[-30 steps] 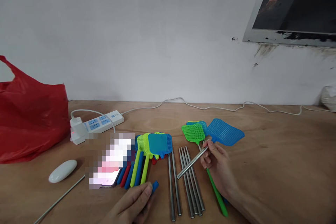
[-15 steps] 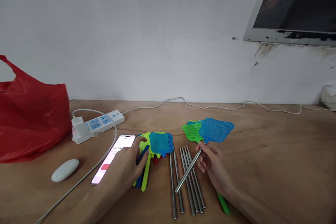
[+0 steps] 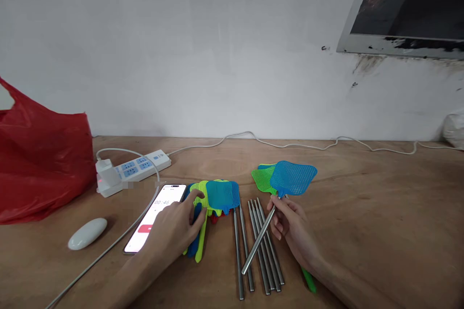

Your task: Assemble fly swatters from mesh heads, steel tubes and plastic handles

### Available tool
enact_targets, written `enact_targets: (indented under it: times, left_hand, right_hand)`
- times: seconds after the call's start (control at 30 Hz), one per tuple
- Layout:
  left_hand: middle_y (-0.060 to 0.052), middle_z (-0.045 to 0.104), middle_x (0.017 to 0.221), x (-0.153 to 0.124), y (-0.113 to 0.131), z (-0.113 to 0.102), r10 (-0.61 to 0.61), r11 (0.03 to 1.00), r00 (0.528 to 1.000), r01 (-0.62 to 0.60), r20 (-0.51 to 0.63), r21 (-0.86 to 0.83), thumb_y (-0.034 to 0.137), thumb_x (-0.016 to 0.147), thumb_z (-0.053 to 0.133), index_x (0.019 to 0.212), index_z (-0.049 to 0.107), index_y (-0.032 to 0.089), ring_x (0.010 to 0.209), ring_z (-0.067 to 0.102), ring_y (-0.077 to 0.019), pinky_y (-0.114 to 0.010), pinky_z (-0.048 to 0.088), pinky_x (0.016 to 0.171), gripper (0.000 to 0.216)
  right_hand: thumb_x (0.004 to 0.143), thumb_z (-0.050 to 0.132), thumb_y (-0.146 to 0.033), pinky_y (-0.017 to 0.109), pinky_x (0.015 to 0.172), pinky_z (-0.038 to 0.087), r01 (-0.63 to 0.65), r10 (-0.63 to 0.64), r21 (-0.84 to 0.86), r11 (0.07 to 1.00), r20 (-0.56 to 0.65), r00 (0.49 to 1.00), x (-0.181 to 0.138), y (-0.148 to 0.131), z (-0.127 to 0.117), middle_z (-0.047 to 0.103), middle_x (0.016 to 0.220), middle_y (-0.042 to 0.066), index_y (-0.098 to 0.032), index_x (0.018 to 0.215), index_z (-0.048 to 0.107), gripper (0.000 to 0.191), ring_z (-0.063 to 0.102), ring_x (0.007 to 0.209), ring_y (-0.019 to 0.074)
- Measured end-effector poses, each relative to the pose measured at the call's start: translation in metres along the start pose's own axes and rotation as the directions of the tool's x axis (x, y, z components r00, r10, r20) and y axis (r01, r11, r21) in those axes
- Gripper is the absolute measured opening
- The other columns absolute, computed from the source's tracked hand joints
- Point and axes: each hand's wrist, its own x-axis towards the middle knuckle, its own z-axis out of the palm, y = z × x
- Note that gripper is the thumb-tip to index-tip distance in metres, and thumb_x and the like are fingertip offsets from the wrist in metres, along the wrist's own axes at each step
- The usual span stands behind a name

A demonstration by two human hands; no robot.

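My right hand point(image 3: 295, 222) pinches a fly swatter just under its blue mesh head point(image 3: 293, 177); its metal rod point(image 3: 260, 240) slants down to the left. Behind that head lies a green swatter head point(image 3: 263, 178), and a green handle point(image 3: 309, 280) shows below my right wrist. My left hand point(image 3: 177, 222) is over a pile of plastic handles, thumb and forefinger apart, beside a dark blue handle point(image 3: 197, 211) and a yellow-green handle point(image 3: 201, 241). A blue swatter head point(image 3: 223, 195) overlaps yellow-green ones there. Several metal rods point(image 3: 266, 256) lie side by side between my hands.
A lit phone point(image 3: 168, 195) lies partly under my left hand. Farther left are a white oval object point(image 3: 87, 234), a power strip point(image 3: 145, 166) with a plugged-in charger, and a red plastic bag point(image 3: 43, 164). A white cable point(image 3: 282, 146) runs along the wall.
The dark blue handle between my left finger and thumb has dropped back onto the pile, and those fingers are now apart. The swatter in my right hand has shifted slightly left.
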Motion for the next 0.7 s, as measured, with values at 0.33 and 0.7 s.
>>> enact_targets:
  times: [0.33, 0.7]
  left_hand:
    - [0.007, 0.046, 0.057, -0.006, -0.008, 0.003, 0.125, 0.950, 0.973, -0.173, -0.192, -0.259, 0.044, 0.097, 0.044, 0.101, 0.055, 0.024, 0.048, 0.047, -0.0167, -0.026, 0.029, 0.050, 0.023]
    - [0.007, 0.054, 0.056, -0.008, 0.005, 0.005, 0.021, 0.491, 0.993, 0.088, 0.113, -0.867, 0.059, 0.094, 0.049, 0.113, 0.055, 0.021, 0.041, 0.048, -0.0115, -0.019, 0.039, 0.037, 0.043]
  right_hand:
    - [0.088, 0.059, -0.057, 0.016, 0.026, 0.018, -0.164, 0.168, -0.044, 0.985, 0.393, 0.904, 0.004, -0.014, -0.012, 0.037, 0.032, -0.011, -0.022, 0.065, 0.049, 0.043, 0.019, 0.024, 0.0050]
    - [0.087, 0.054, -0.049, 0.020, 0.029, 0.015, -0.204, 0.311, -0.235, 0.950, 0.680, 0.664, -0.006, -0.010, -0.004, 0.035, 0.032, -0.012, -0.023, 0.058, 0.043, 0.041, 0.017, 0.025, 0.0044]
